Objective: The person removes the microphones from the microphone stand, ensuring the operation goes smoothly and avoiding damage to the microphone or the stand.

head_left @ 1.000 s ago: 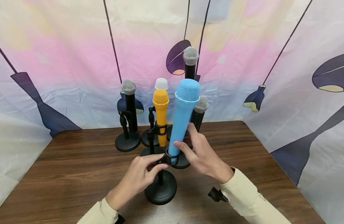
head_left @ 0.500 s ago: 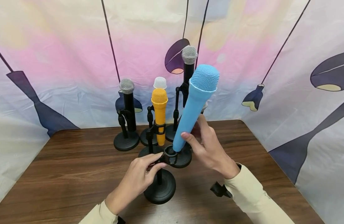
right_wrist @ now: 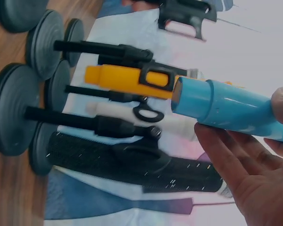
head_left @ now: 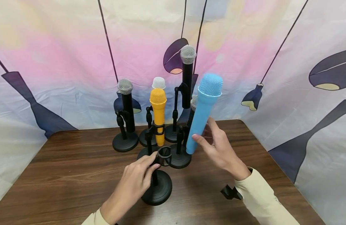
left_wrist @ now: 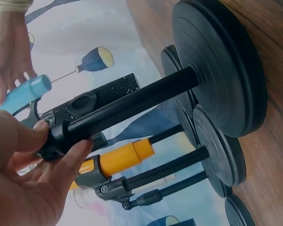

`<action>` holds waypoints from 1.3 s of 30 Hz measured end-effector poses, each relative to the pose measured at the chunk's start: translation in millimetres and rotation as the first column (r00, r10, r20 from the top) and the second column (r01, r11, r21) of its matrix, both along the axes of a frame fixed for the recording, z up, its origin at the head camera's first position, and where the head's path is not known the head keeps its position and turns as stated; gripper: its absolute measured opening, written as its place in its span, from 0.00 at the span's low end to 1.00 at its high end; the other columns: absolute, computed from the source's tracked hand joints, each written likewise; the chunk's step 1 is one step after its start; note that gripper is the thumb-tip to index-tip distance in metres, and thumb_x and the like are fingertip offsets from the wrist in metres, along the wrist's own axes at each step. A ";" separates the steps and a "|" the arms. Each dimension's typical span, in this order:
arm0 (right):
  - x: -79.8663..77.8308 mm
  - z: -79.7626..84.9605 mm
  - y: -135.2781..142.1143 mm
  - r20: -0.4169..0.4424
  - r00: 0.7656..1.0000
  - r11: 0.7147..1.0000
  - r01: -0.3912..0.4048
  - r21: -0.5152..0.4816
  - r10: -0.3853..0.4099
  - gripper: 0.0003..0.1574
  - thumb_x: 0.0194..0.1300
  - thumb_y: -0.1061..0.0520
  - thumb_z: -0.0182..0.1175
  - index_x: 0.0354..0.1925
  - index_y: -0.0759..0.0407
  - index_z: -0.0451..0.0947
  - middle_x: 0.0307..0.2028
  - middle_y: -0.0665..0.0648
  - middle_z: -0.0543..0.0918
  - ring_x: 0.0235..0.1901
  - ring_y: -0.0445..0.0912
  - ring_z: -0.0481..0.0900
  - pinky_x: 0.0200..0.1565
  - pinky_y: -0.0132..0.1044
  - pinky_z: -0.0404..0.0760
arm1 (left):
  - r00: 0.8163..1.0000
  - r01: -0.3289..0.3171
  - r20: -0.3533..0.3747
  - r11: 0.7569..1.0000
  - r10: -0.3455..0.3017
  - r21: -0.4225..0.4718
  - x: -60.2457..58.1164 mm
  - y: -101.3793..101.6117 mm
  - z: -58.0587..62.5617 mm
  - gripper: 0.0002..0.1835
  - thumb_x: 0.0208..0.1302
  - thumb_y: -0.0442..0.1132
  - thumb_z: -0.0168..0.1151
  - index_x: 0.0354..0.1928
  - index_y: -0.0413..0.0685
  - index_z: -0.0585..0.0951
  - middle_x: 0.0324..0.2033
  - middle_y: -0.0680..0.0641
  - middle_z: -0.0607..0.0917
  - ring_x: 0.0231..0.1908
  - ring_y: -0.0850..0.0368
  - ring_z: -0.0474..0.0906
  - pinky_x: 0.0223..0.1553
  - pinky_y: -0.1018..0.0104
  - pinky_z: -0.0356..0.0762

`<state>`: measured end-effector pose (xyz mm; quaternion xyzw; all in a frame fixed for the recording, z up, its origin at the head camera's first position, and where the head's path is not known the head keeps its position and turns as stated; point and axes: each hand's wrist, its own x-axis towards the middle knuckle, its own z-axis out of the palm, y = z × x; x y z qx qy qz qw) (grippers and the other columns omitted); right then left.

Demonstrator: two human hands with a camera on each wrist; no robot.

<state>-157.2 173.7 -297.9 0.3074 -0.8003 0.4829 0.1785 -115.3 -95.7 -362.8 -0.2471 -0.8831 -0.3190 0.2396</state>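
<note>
In the head view my right hand holds a blue microphone by its lower handle, tilted head-up to the right. The right wrist view shows the microphone's bottom end free of any clip. My left hand pinches the black desk microphone stand at its top joint, behind the ring-shaped clip, which has nothing in it. In the left wrist view, thumb and fingers wrap the joint above the pole. The round base stands on the table.
Behind are several more stands holding microphones: an orange one, a white one partly hidden behind it, and black ones with silver heads. One black microphone is mostly covered by the blue one. A patterned cloth hangs behind the wooden table.
The blue microphone was in the clip one second ago; my right hand has drawn it up and out, then moved it to the right. My left hand still grips the stand.
</note>
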 end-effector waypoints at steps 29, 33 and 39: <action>-21.9 -59.2 49.9 0.142 0.961 0.970 0.223 0.100 -0.236 0.30 0.68 0.62 0.67 0.64 0.68 0.68 0.43 0.65 0.83 0.39 0.54 0.85 0.35 0.38 0.84 | 0.978 -0.180 -0.114 0.984 0.177 -0.014 4.9 -63.6 -0.8 0.24 0.58 0.28 0.74 0.57 0.34 0.83 0.37 0.48 0.88 0.28 0.57 0.85 0.26 0.61 0.80; -22.9 -63.4 52.9 0.159 0.957 0.968 0.229 0.106 -0.243 0.29 0.69 0.62 0.67 0.64 0.68 0.68 0.42 0.64 0.83 0.38 0.53 0.84 0.36 0.38 0.84 | 0.970 -0.209 -0.133 0.978 0.205 -0.010 1.2 -73.7 -1.6 0.24 0.57 0.27 0.75 0.56 0.32 0.83 0.37 0.46 0.89 0.27 0.54 0.85 0.26 0.58 0.81; -26.6 -70.0 56.5 0.219 0.936 0.959 0.253 0.131 -0.277 0.31 0.70 0.58 0.67 0.64 0.69 0.69 0.40 0.64 0.83 0.36 0.50 0.83 0.33 0.41 0.84 | 0.954 -0.258 -0.159 0.966 0.254 -0.002 -5.2 -88.4 -3.0 0.24 0.56 0.27 0.75 0.56 0.30 0.83 0.38 0.42 0.88 0.23 0.57 0.79 0.22 0.58 0.76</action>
